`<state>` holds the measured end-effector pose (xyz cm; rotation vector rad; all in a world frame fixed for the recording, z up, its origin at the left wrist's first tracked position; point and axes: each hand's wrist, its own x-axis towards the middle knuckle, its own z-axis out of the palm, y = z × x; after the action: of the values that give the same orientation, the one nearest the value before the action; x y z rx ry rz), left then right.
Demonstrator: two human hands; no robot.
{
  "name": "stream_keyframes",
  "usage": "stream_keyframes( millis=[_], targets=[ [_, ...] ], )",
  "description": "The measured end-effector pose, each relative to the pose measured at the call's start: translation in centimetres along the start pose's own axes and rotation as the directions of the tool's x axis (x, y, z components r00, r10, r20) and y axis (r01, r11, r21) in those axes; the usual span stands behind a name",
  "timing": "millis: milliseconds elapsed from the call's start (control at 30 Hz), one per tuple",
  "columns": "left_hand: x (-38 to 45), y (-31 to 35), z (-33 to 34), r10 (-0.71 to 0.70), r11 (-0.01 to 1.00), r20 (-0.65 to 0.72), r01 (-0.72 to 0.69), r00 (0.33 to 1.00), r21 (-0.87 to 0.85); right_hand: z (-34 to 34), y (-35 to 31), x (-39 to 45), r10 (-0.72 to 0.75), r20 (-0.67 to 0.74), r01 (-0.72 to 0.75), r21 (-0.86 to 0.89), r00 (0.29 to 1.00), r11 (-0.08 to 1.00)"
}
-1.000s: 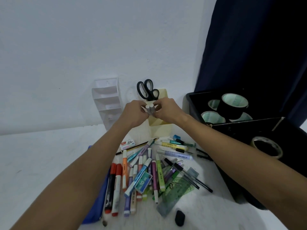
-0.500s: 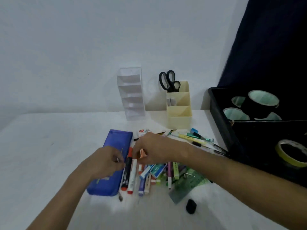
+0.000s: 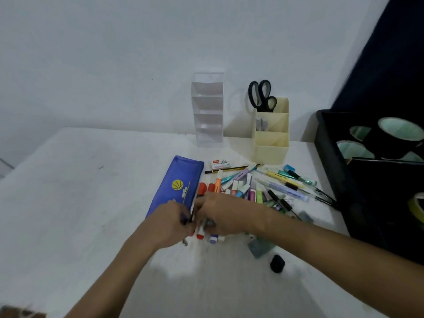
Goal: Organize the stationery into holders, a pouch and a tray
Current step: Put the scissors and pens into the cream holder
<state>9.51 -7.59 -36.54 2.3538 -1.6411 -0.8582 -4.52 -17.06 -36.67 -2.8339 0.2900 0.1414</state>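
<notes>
My left hand point(image 3: 171, 222) and my right hand point(image 3: 221, 214) meet over the near end of a pile of markers and pens point(image 3: 250, 189). The left hand pinches a thin dark pen that stands up beside the blue pouch point(image 3: 181, 177). The right hand's fingers curl over the red-capped markers, around a grey-tipped marker. At the back stand a clear tiered holder point(image 3: 207, 111) and a cream holder point(image 3: 270, 145). Black scissors point(image 3: 261, 95) fill its rear slot, and two pale sticks sit in the middle slot. A black tray point(image 3: 325, 157) is on the right.
Tape rolls point(image 3: 397, 134) lie in the black tray, and a yellow roll point(image 3: 417, 210) sits at the right edge. A staples box point(image 3: 220, 163) and a black-yellow pencil point(image 3: 229, 169) lie behind the pile. A small black lump point(image 3: 277, 263) and a grey-green ruler piece point(image 3: 259, 246) lie near me.
Both hands came down from the cream holder, leaving two pale sticks in its middle slot. They now grip items at the near end of the pile, closer together than half a second ago.
</notes>
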Motion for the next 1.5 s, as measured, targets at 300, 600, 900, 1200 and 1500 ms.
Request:
stream_keyframes(
  millis=[300, 600, 900, 1200, 1500],
  targets=[
    [0.1, 1.0, -0.5, -0.097, 0.994, 0.027, 0.096, 0.995, 0.047, 0.5, -0.1, -0.6, -0.069, -0.118, 0.053, -0.133, 0.991, 0.990],
    [-0.6, 3.8, -7.1, -0.018, 0.991, -0.450, -0.042, 0.893, -0.124, -3.4, 2.1, -1.5, 0.204, -0.526, -0.019, 0.336, 0.826, 0.942],
    [2.2, 15.2, -11.9, 0.302, 0.882, -0.687, -0.468, 0.661, -0.062, -11.3, 7.3, -6.5, 0.515, -0.812, 0.016, 0.539, 0.275, 0.842],
    [9.9, 21.1, -11.2, 0.509, 0.801, -0.615, -0.593, 0.602, 0.082, -13.3, 11.6, -9.8, 0.542, -0.828, -0.123, 0.528, 0.144, 0.840],
    [14.7, 20.8, -8.2, 0.557, 0.824, -0.439, -0.534, 0.705, 0.189, -10.1, 14.6, -8.0, 0.659, -0.721, -0.287, 0.598, 0.214, 0.748]
  ],
)
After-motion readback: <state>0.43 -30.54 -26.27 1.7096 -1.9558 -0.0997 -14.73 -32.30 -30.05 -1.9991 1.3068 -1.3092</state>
